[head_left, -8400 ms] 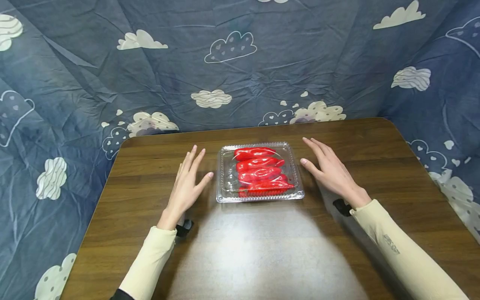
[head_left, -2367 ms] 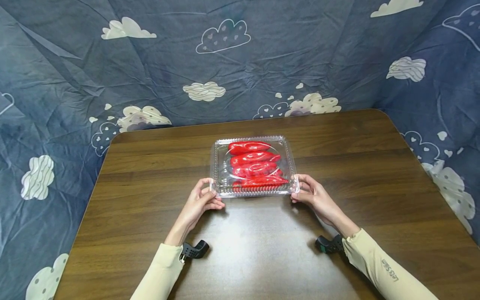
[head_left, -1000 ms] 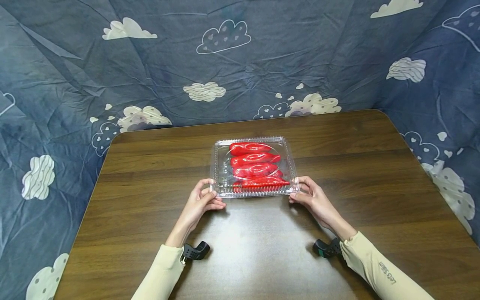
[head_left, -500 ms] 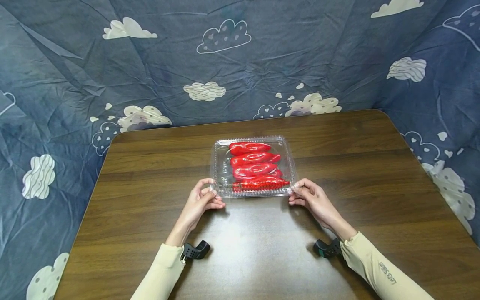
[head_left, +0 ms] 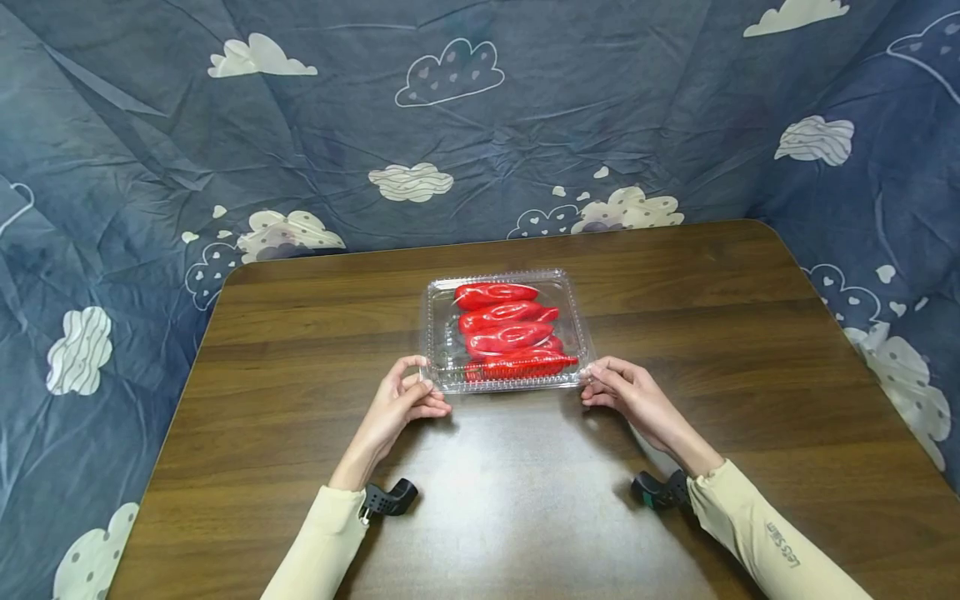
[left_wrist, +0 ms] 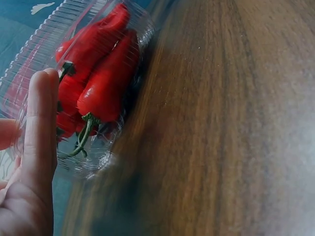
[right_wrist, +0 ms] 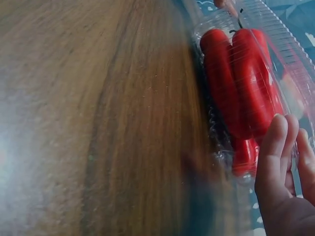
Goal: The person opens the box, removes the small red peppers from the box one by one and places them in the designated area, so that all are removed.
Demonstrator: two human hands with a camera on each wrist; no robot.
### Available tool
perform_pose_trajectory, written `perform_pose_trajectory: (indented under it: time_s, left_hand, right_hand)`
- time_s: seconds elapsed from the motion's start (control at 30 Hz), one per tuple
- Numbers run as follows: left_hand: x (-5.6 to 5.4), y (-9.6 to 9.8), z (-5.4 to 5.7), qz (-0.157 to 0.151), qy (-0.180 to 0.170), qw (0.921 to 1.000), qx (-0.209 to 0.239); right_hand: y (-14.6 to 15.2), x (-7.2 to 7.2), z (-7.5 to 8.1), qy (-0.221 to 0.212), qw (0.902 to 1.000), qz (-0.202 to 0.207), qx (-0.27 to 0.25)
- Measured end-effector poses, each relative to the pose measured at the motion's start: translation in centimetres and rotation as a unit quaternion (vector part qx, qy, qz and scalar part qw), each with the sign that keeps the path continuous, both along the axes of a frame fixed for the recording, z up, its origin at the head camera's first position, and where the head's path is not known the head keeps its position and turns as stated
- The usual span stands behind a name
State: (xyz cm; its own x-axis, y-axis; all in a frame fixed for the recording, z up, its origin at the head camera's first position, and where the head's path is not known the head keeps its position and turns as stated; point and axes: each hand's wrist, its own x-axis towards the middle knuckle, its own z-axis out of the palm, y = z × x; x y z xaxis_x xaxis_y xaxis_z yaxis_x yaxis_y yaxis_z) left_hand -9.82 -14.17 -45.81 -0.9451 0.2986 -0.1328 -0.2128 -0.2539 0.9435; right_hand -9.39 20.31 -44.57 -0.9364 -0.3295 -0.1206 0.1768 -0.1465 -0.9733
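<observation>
In the head view, a clear plastic clamshell box (head_left: 446, 329) of long red peppers (head_left: 510, 337) sits on the wood-grained surface (head_left: 697, 317), about midway between the sides and nearer the far edge. The left hand (head_left: 392, 404) has its 7 o'clock corner pinched between thumb and forefinger, the other fingers loosely bent below; at 5 o'clock the right hand (head_left: 636, 396) pinches the matching corner much the same way. Black wrist units (head_left: 386, 502) and cream sleeves (head_left: 318, 533) take up the near side at 7 and 5 o'clock. Past the far edge, at 12 o'clock, a blue cloud-print cloth (head_left: 540, 108) rises like a wall, and it flanks the sides too. The widest room is toward 9 and 3 o'clock, with a glossy stretch at 6 between the forearms; at 12 only a narrow strip of wood separates box and edge.

In the left wrist view, the box is toward 11 o'clock, green stems (left_wrist: 90, 119) showing, straight fingers across its wall. Wood runs off to 3 o'clock.

In the right wrist view, the box lies toward 2 o'clock, fingers over its near end, the other hand's fingertips at its far end. Wood spreads toward 9 o'clock.
</observation>
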Motion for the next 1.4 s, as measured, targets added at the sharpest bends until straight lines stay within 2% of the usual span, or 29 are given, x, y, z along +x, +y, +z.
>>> perform_pose_trajectory:
  time_s: [0.17, 0.33, 0.5, 0.7, 1.1, 1.4]
  left_hand:
    - [0.0, -0.3, -0.2, -0.013, -0.001, 0.9997, 0.019]
    - [0.1, -0.3, -0.3, -0.019, -0.004, 0.9998, 0.008]
    - [0.1, 0.0, -0.4, -0.008, 0.002, 1.0, -0.003]
    - [0.2, 0.5, -0.3, 0.019, 0.011, 0.9997, -0.013]
    - [0.4, 1.3, -0.5, 0.069, 0.007, 0.9968, -0.04]
    - [0.5, 1.5, -0.2, 0.108, 0.0, 0.994, -0.015]
  right_hand:
    - [-0.9, -0.3, -0.1, 0.0, 0.9982, -0.021, 0.057]
    - [-1.2, -0.4, -0.1, 0.001, 0.9977, -0.026, 0.063]
    - [-1.2, -0.5, -0.1, 0.001, 0.9976, -0.022, 0.065]
    - [-1.2, -0.5, -0.1, 0.004, 0.9975, -0.022, 0.067]
    - [-1.3, -0.4, 0.1, -0.006, 0.9973, -0.023, 0.07]
    - [-1.3, -0.4, 0.2, -0.006, 0.9973, -0.02, 0.07]
